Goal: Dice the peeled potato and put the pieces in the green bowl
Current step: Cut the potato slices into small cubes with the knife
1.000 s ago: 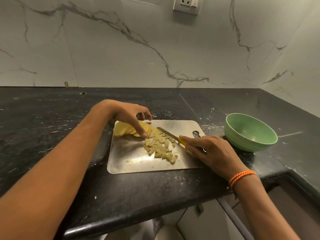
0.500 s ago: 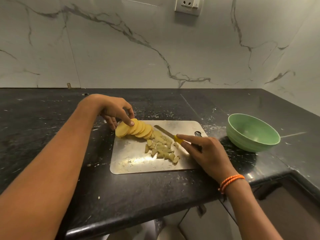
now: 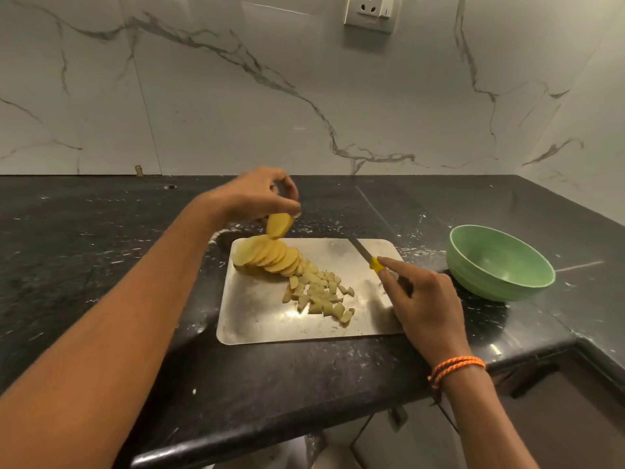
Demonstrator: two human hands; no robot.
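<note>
A white marble-patterned wall (image 3: 304, 96) with grey veins is filling the upper half of the view, and a wall socket (image 3: 369, 11) is sitting near its top edge. Below it a black speckled countertop (image 3: 101, 252) is stretching across the scene and turning a corner at the right. A person's two bare arms are reaching in from the bottom edge. A metal cutting board (image 3: 257, 319) is lying flat on the countertop in the middle. To the right of the board, apart from it, a green bowl (image 3: 473, 275) is sitting upright, and nothing is showing inside it. The right hand (image 3: 422, 299), with an orange thread bracelet (image 3: 455, 365) on its wrist, is gripping the yellow handle of a knife (image 3: 367, 255), index finger stretched along the top; the blade is pointing away over the board's far right part. The left hand (image 3: 260, 198) is hovering above the board's far left corner, pinching a single potato slice (image 3: 279, 225) between thumb and fingertips, lifted clear of the board. Just beneath it a row of potato slices (image 3: 267, 255) is leaning like fanned cards on the board. Beside that row, toward the board's centre, a loose heap of diced potato pieces (image 3: 319, 294) is lying on the metal
</note>
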